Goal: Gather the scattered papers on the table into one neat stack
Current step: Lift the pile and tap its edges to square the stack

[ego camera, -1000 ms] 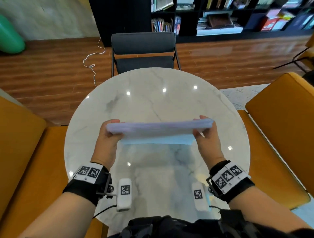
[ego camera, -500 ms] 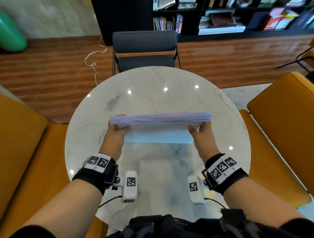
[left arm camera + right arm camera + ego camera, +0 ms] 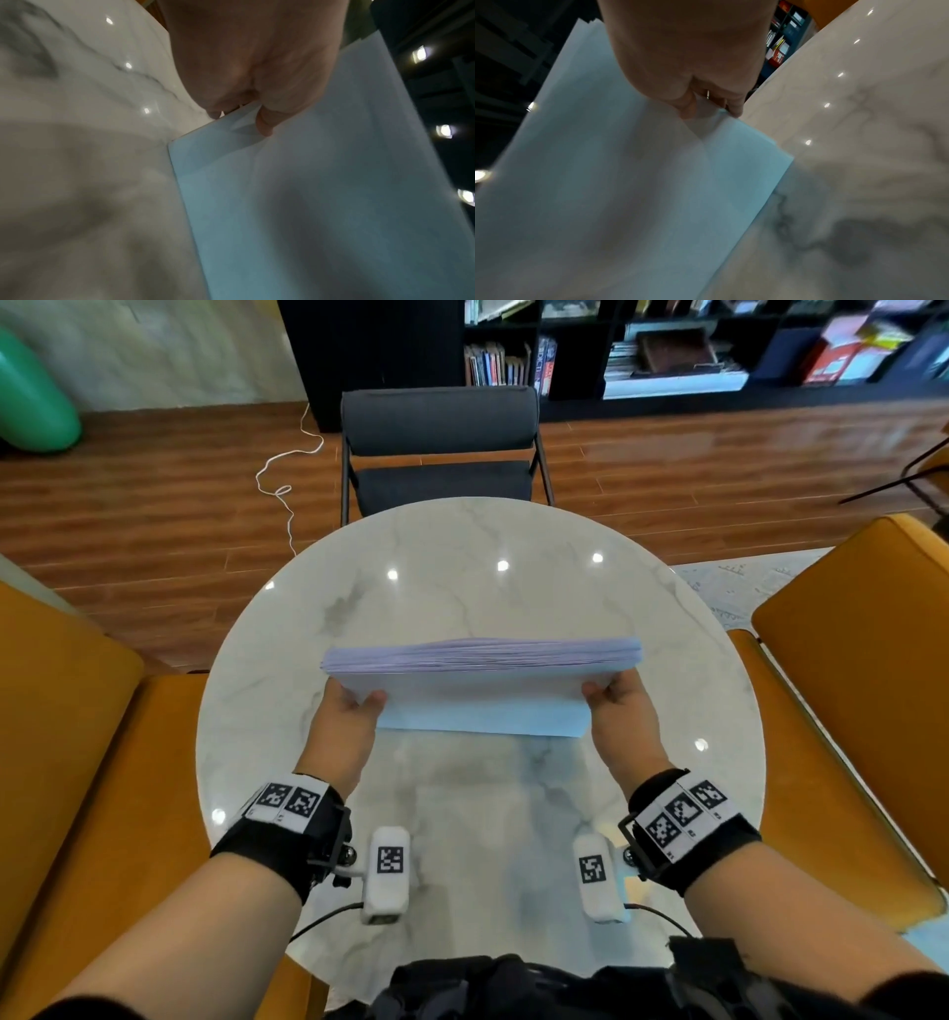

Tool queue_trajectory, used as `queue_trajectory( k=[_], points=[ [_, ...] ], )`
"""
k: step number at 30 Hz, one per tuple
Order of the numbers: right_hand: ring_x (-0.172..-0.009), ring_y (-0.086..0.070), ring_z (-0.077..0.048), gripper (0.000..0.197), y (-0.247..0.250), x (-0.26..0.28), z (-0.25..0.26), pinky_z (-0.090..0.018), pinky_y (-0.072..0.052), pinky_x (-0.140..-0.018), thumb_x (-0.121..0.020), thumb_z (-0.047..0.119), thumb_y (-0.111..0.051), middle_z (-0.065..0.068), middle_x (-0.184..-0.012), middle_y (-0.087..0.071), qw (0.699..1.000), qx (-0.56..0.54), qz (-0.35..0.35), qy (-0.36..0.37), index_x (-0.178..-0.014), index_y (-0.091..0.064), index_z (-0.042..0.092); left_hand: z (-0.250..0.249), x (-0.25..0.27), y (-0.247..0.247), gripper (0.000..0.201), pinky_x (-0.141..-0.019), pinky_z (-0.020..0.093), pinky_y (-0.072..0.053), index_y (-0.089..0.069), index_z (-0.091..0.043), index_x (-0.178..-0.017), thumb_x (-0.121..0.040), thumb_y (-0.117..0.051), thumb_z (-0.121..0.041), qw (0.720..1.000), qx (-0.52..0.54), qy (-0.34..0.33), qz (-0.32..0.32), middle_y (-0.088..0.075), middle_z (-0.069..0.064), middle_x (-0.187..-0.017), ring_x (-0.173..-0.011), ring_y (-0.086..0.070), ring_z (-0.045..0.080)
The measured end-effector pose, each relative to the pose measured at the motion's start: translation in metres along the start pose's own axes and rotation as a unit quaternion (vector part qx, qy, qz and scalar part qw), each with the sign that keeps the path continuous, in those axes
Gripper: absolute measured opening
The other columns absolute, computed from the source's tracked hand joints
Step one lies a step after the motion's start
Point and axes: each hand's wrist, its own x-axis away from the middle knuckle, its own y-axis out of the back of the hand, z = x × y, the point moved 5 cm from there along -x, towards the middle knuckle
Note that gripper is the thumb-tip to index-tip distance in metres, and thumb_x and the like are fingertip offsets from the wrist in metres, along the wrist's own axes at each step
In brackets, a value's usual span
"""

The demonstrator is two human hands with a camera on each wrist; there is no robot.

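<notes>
Both hands, left hand (image 3: pixel 343 732) and right hand (image 3: pixel 623 724), each grip pinched closed on the upright paper stack (image 3: pixel 480 683) (bottom edge on the worktop (image 3: pixel 462 546)); loosening could fan the sheets.

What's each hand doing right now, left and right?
Left hand: grips the left end of the paper stack, which stands on edge on the table.
Right hand: grips the stack's right end.

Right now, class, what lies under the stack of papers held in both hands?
Under the stack of papers, standing on its lower edge, lies only the marble table. The table just behind the sheets is covered.
</notes>
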Motion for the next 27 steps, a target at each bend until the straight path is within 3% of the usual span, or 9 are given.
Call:
queue_trajectory(
  k=[4, 7, 12, 14, 16, 19, 21, 24, 27],
  points=[
    [-0.109, -0.059, -0.027, 0.025, 0.004, -0.007, 0.0, -0.031, -0.046, -0.087, -0.092, 0.005, -0.052, -0.001, -0.104, -0.062, 1.0, 0.022, 0.013, -0.017, -0.113, -0.053, 0.02, -0.011, 0.002, 0.002, 0.039, -0.094, 0.032, -0.039, -0.047, -0.018, -0.132, -0.094, -0.048, -0.01, 0.997, -0.064, -0.005, -0.038, -0.057, 0.0, -0.121, -0.116, -0.053, 0.022],
    [-0.123, -0.05, -0.019, 0.055, 0.022, -0.003, 0.035, -0.018, -0.04, -0.094, -0.085, 0.011, -0.067, -0.002, -0.126, -0.052, 0.994, 0.051, -0.046, 0.087, -0.132, -0.04, 0.021, -0.048, 0.004, 0.003, 0.039, -0.09, 0.033, -0.04, -0.046, -0.017, -0.132, -0.094, -0.047, -0.009, 0.99, -0.122, -0.055, -0.05, -0.054, -0.002, -0.114, -0.107, -0.052, 0.02],
    [-0.142, -0.03, -0.025, 0.093, 0.0, 0.02, 0.115, -0.046, -0.016, -0.119, -0.073, 0.033, -0.077, -0.005, -0.15, -0.04, 0.887, 0.323, 0.023, 0.328, -0.15, -0.026, 0.022, -0.114, 0.009, -0.01, 0.025, -0.067, 0.023, -0.039, -0.053, -0.015, -0.118, -0.094, -0.046, -0.009, 0.954, -0.242, -0.175, -0.003, -0.057, 0.0, -0.101, -0.094, -0.052, 0.019],
    [-0.117, -0.054, -0.026, 0.061, -0.016, 0.017, 0.124, -0.041, -0.033, -0.108, -0.08, 0.026, -0.071, -0.004, -0.123, -0.063, 0.888, 0.353, 0.102, 0.277, -0.137, -0.048, 0.025, -0.135, 0.012, -0.02, 0.016, -0.062, 0.022, -0.037, -0.055, -0.013, -0.107, -0.093, -0.047, -0.009, 0.928, -0.297, -0.226, 0.024, -0.059, 0.005, -0.095, -0.088, -0.053, 0.022],
    [-0.081, -0.059, -0.027, 0.013, -0.019, 0.013, 0.127, -0.035, -0.044, -0.072, -0.085, 0.017, -0.064, -0.005, -0.083, -0.065, 0.915, 0.306, 0.116, 0.238, -0.098, -0.065, 0.015, -0.147, 0.013, -0.024, 0.011, -0.065, 0.029, -0.04, -0.054, -0.016, -0.102, -0.092, -0.05, -0.013, 0.91, -0.331, -0.248, 0.031, -0.059, 0.003, -0.094, -0.088, -0.053, 0.022],
    [-0.062, -0.049, -0.016, 0.005, -0.005, 0.005, 0.12, -0.028, -0.037, -0.056, -0.083, 0.009, -0.066, -0.002, -0.067, -0.056, 0.963, 0.157, 0.083, 0.203, -0.079, -0.063, 0.007, -0.151, 0.012, -0.003, 0.034, -0.1, 0.039, -0.043, -0.052, -0.021, -0.119, -0.086, -0.061, -0.022, 0.912, -0.289, -0.283, -0.062, -0.056, 0.001, -0.119, -0.115, -0.05, 0.021],
    [-0.066, -0.059, -0.012, 0.01, 0.006, 0.002, 0.111, -0.02, -0.047, -0.063, -0.081, 0.005, -0.068, 0.004, -0.072, -0.068, 0.985, 0.028, 0.077, 0.152, -0.082, -0.07, 0.015, -0.138, 0.011, 0.015, 0.068, -0.111, 0.035, -0.032, -0.037, -0.024, -0.139, -0.08, -0.071, -0.024, 0.94, -0.197, -0.251, -0.121, -0.041, 0.0, -0.141, -0.132, -0.039, 0.017],
    [-0.074, -0.071, -0.018, 0.026, 0.007, -0.004, 0.093, -0.032, -0.058, -0.07, -0.077, -0.004, -0.068, 0.002, -0.082, -0.077, 0.977, -0.157, 0.125, 0.072, -0.092, -0.071, 0.017, -0.098, 0.006, 0.011, 0.091, -0.106, 0.037, -0.041, -0.02, -0.029, -0.147, -0.076, -0.076, -0.023, 0.992, 0.084, -0.086, 0.028, -0.042, 0.002, -0.146, -0.128, -0.049, 0.016],
    [-0.077, -0.072, -0.021, 0.034, -0.005, -0.004, 0.082, -0.032, -0.057, -0.068, -0.074, 0.0, -0.068, -0.004, -0.088, -0.077, 0.968, -0.179, 0.168, 0.042, -0.106, -0.065, 0.006, -0.077, 0.012, -0.01, 0.08, -0.086, 0.034, -0.056, -0.054, -0.015, -0.129, -0.059, -0.085, -0.039, 0.964, 0.206, 0.025, 0.168, -0.07, 0.004, -0.117, -0.105, -0.067, 0.021]
  ],
)
